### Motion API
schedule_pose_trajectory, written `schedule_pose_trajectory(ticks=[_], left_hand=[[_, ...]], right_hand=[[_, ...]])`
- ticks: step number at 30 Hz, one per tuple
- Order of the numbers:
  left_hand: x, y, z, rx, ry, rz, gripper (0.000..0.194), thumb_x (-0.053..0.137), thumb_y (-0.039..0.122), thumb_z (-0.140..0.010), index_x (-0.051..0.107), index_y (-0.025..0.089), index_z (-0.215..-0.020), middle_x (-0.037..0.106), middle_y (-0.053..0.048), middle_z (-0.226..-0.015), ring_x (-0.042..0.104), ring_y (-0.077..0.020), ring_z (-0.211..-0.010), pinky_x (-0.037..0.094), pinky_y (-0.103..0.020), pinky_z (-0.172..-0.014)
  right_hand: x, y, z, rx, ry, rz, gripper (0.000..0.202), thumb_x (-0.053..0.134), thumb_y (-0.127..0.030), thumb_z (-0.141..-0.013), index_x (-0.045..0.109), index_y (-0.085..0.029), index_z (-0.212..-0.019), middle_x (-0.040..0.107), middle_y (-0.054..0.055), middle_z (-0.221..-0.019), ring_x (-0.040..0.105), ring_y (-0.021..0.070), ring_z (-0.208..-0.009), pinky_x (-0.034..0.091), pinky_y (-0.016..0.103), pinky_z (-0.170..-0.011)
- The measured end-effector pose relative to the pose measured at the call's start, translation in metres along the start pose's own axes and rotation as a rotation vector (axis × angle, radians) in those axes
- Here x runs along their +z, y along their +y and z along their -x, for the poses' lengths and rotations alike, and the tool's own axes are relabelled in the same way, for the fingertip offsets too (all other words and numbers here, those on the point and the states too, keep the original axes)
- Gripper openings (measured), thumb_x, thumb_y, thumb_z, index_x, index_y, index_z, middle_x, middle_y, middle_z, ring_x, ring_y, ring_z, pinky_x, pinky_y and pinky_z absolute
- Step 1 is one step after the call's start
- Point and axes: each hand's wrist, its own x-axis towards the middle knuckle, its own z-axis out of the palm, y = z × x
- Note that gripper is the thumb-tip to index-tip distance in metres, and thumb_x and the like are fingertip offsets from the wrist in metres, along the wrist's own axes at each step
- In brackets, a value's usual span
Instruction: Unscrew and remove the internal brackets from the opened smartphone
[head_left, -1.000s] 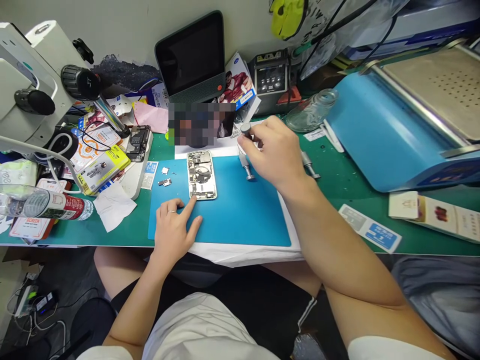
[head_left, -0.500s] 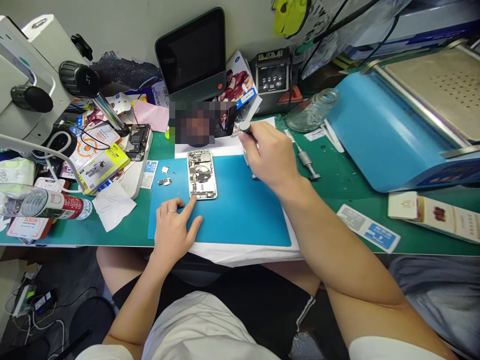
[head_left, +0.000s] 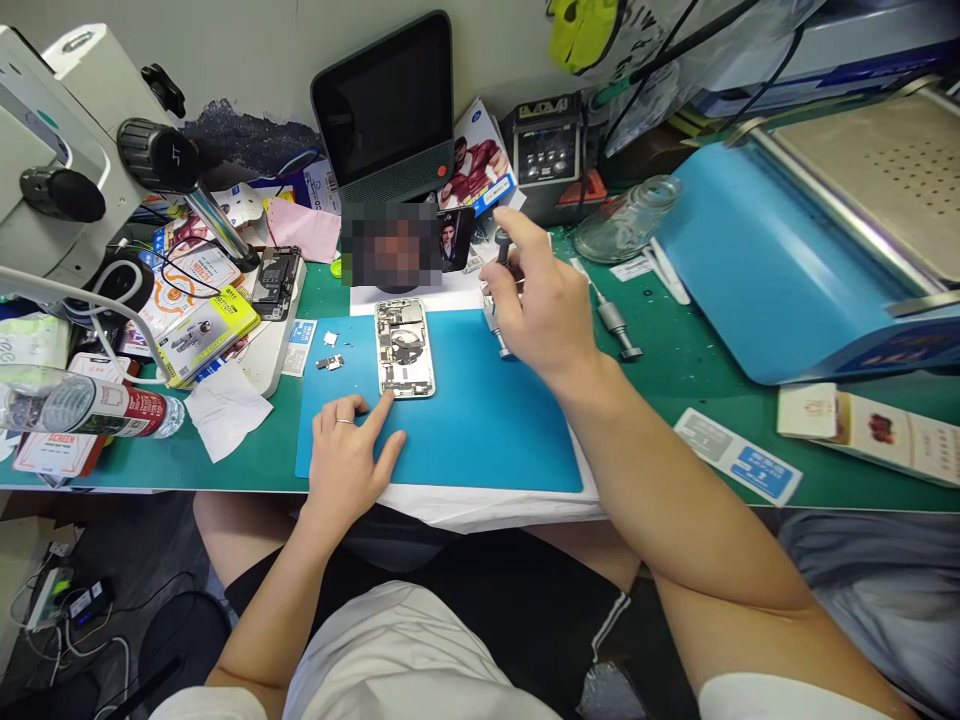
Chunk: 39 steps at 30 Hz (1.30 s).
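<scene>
The opened phone (head_left: 405, 350), its inner parts exposed, lies on the blue mat (head_left: 465, 430). My left hand (head_left: 349, 450) rests on the mat with fingers apart, its index fingertip touching the phone's lower edge. Right of the phone, my right hand (head_left: 544, 310) is raised over the mat's far edge. A dark-topped screwdriver (head_left: 503, 243) sits between its thumb and fingers, with the index finger lifted off the top; the lower part is hidden. Below that hand, a grey screwdriver (head_left: 501, 335) lies partly covered. Small phone parts (head_left: 330, 362) lie left of the phone.
Another grey screwdriver (head_left: 615, 325) and a glass jar (head_left: 626, 220) are on the right, before a blue machine (head_left: 750, 270). A microscope stand (head_left: 157, 160), boxes and a plastic bottle (head_left: 112, 410) crowd the left. A dark-screened display (head_left: 382, 110) stands behind.
My right index finger has lifted from the screwdriver's top, and the screwdriver has shifted slightly right and up. More of the lying grey screwdriver shows. My left hand and the phone stay put.
</scene>
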Motion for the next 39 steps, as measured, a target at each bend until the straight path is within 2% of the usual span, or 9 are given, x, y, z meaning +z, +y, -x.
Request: schedule_pose_trajectory(ticks=[6,10,12,15,18,24,30,39], left_hand=[[0.000,0.000,0.000,0.000,-0.001,-0.006,0.049,0.048,0.047,-0.106,0.058,0.026,-0.149,0.056,-0.014,-0.119,0.049,-0.0297,-0.110,0.041,-0.043,-0.093],[0.000,0.001,0.000,0.005,0.008,-0.006,0.049,0.050,0.046,-0.105,0.058,0.026,-0.149,0.056,-0.013,-0.119,0.049,-0.0294,-0.108,0.040,-0.042,-0.093],[0.000,0.001,0.000,0.003,0.006,-0.010,0.050,0.051,0.046,-0.105,0.057,0.025,-0.150,0.056,-0.013,-0.118,0.049,-0.0295,-0.108,0.040,-0.042,-0.092],[0.001,0.002,-0.001,-0.006,-0.006,-0.023,0.053,0.050,0.047,-0.105,0.054,0.024,-0.152,0.056,-0.013,-0.117,0.049,-0.0296,-0.107,0.040,-0.042,-0.092],[0.001,0.004,-0.003,-0.019,-0.011,-0.034,0.055,0.050,0.049,-0.105,0.053,0.023,-0.153,0.056,-0.013,-0.116,0.049,-0.0295,-0.107,0.040,-0.042,-0.092],[0.001,0.004,-0.005,-0.024,-0.022,-0.034,0.056,0.050,0.050,-0.104,0.052,0.024,-0.153,0.056,-0.013,-0.117,0.048,-0.0295,-0.107,0.041,-0.042,-0.093],[0.002,0.003,-0.004,-0.019,-0.014,-0.031,0.055,0.050,0.050,-0.104,0.052,0.024,-0.153,0.055,-0.012,-0.116,0.048,-0.0291,-0.106,0.040,-0.041,-0.093],[0.002,0.003,-0.003,-0.017,-0.009,-0.024,0.055,0.051,0.050,-0.104,0.053,0.024,-0.152,0.055,-0.012,-0.116,0.048,-0.0289,-0.106,0.040,-0.041,-0.092]], right_hand=[[0.005,-0.002,0.008,-0.033,0.030,-0.112,0.055,0.030,-0.046,-0.106,0.034,-0.025,-0.156,0.069,0.014,-0.125,0.072,0.0291,-0.108,0.060,0.046,-0.090],[0.021,-0.006,0.018,-0.118,0.024,-0.347,0.052,0.036,-0.049,-0.106,0.035,-0.026,-0.153,0.071,0.012,-0.121,0.074,0.0244,-0.101,0.063,0.043,-0.086],[0.034,-0.010,0.024,-0.207,0.029,-0.496,0.048,0.040,-0.050,-0.106,0.037,-0.028,-0.149,0.073,0.009,-0.116,0.075,0.0214,-0.096,0.065,0.040,-0.085],[0.054,-0.018,0.029,-0.474,0.138,-0.731,0.042,0.053,-0.040,-0.105,0.040,-0.031,-0.144,0.072,0.005,-0.108,0.076,0.0165,-0.090,0.066,0.030,-0.075],[0.067,-0.026,0.031,-0.570,0.146,-0.822,0.042,0.055,-0.029,-0.105,0.041,-0.032,-0.145,0.070,0.004,-0.112,0.075,0.0143,-0.093,0.067,0.028,-0.077],[0.072,-0.030,0.034,-0.575,0.078,-0.847,0.042,0.053,-0.027,-0.105,0.042,-0.031,-0.146,0.069,0.003,-0.108,0.074,0.0155,-0.091,0.067,0.033,-0.081],[0.072,-0.028,0.037,-0.587,0.090,-0.800,0.042,0.055,-0.023,-0.104,0.043,-0.028,-0.144,0.071,0.006,-0.115,0.076,0.0153,-0.093,0.067,0.030,-0.081],[0.071,-0.028,0.038,-0.621,0.066,-0.727,0.044,0.055,-0.020,-0.103,0.043,-0.028,-0.145,0.073,0.005,-0.109,0.077,0.0159,-0.090,0.066,0.030,-0.078]])
